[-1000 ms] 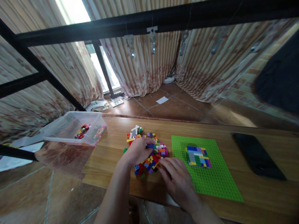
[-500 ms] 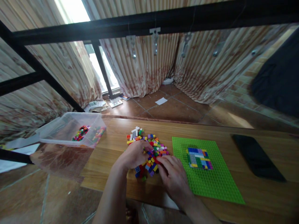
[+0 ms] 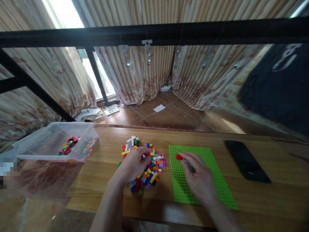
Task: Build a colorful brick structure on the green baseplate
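Observation:
Pinched between the fingertips of my right hand (image 3: 199,174) is a small red brick (image 3: 179,157), held above the green baseplate (image 3: 177,190). A build of coloured bricks (image 3: 190,166) on that plate is mostly hidden behind this hand; only a sliver shows by the fingers. My left hand (image 3: 135,164) reaches over the pile of loose toy bricks (image 3: 151,174), its fingers curved and thumb apart from the index finger. Loose bricks show in the gap, and I make out nothing gripped there.
A clear plastic bin (image 3: 58,140) with more bricks stands at the left. On the right of the wooden table (image 3: 108,138) lies a black phone (image 3: 247,161). A black metal bar (image 3: 108,35) crosses beyond the table, with patterned curtains (image 3: 135,74) behind it.
My right hand has moved from the pile to over the baseplate, carrying the red brick, and now covers most of the build. My left hand stays at the pile. The view has shifted slightly.

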`<state>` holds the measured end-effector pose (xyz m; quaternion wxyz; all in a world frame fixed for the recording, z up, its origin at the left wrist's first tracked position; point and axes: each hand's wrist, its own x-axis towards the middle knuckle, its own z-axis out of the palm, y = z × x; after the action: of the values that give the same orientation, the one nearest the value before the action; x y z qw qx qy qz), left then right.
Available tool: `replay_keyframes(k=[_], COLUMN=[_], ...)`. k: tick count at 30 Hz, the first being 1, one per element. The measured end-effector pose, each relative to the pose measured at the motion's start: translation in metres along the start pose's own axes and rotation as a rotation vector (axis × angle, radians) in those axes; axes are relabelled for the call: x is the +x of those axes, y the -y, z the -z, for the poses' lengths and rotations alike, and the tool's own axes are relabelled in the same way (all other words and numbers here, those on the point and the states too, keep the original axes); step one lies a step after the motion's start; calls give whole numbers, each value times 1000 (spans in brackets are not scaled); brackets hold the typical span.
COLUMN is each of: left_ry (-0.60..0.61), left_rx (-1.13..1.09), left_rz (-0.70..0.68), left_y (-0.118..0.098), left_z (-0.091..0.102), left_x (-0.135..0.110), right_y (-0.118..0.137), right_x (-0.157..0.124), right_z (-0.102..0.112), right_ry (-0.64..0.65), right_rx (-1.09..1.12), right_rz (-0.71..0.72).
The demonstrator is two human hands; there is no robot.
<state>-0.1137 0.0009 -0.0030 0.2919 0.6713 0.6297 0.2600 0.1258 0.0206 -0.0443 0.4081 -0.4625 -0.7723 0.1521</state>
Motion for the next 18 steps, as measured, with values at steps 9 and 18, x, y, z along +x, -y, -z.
replay_keyframes(k=[9, 18], left_ry=[-3, 69], left_rx=[-204, -217], left_rz=[-98, -61], left_y=[-44, -52], left_z=[-76, -106], left_x=[12, 18], right_y=[-53, -40], right_x=[8, 5], right_z=[31, 26], right_ry=[44, 96], right_rx=[-36, -67], right_rz=[-87, -50])
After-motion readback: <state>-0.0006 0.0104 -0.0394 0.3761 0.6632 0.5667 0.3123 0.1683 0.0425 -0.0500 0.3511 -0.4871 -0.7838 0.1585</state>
